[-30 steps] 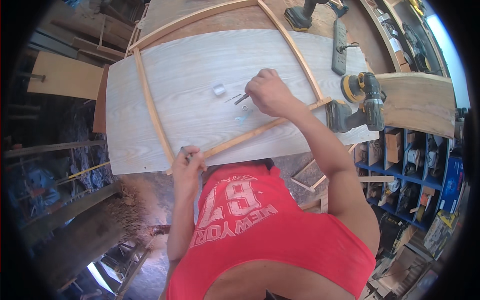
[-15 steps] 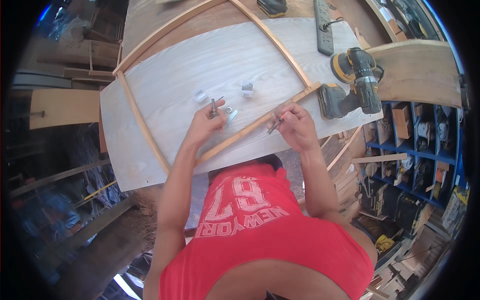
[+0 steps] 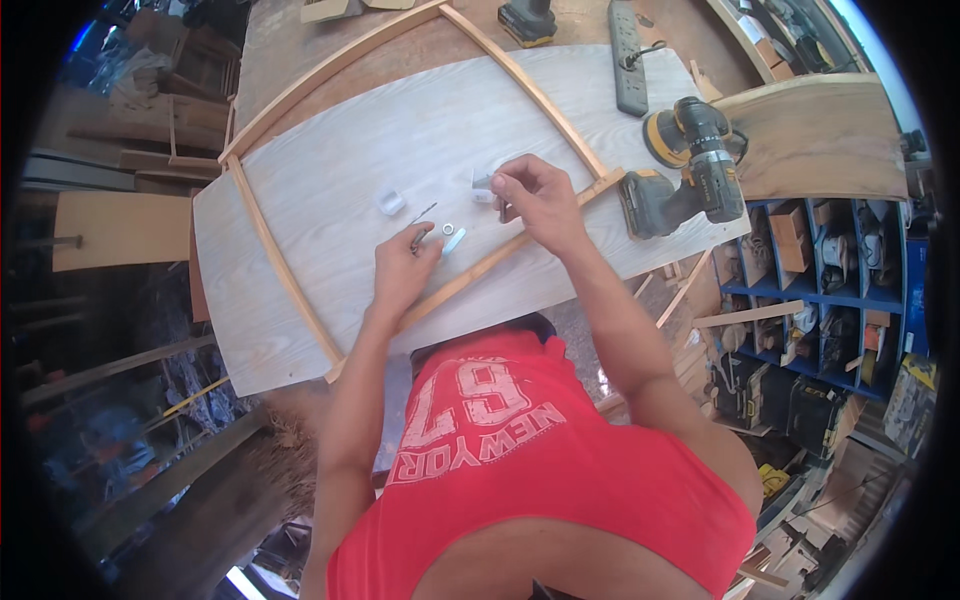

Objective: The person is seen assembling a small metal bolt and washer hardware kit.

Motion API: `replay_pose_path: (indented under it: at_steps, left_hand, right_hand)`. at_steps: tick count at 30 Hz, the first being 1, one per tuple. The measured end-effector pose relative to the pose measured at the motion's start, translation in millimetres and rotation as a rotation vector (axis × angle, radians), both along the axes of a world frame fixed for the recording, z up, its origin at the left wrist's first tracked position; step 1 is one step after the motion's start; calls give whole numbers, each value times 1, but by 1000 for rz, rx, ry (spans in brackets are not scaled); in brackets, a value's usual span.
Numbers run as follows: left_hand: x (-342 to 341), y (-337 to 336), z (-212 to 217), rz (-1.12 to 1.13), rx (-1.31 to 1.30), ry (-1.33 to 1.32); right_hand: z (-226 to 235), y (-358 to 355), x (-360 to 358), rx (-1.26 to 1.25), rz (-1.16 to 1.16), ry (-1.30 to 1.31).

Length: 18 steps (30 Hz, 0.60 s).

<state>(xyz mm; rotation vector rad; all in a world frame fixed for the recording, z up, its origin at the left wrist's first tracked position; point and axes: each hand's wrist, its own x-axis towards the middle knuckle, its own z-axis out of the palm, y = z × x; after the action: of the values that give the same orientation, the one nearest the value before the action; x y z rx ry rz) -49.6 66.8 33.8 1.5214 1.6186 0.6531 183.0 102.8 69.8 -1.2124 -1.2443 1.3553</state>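
My left hand [image 3: 403,270] rests low over the pale board, fingers closed around a short dark metal piece [image 3: 419,240]. A slim drill bit [image 3: 427,211] points away just beyond its fingertips. Beside them lie a small metal ring [image 3: 448,229] and a light-blue strip [image 3: 455,241]. My right hand [image 3: 541,205] is closed, its thumb and finger at the edge of a small whitish box [image 3: 482,181]. A dark slim rod [image 3: 503,212] shows under its fingers, partly hidden. Another small clear box [image 3: 391,202] stands open to the left.
A thin wooden frame [image 3: 540,97] lies across the pale board [image 3: 330,170]. To the right are a cordless drill [image 3: 705,180], a round sander [image 3: 663,138] and a power strip [image 3: 627,60]. Another battery tool [image 3: 527,22] stands at the back. Blue shelving [image 3: 800,297] fills the right side.
My right hand has moved forward and left, over the wooden rail to the small whitish box. My left hand has turned lower toward the board, and the view has shifted slightly.
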Motion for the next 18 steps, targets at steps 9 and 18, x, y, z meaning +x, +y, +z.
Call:
replay_pose_path:
  at_steps: [9,18]
  left_hand:
    - [16,16,-17,-190,121,305]
    - [10,35,-27,-326,100,270]
  right_hand:
    - [-33,-50,-15,-378,-167,500]
    - [-32,-57,-26,164,-94,-481]
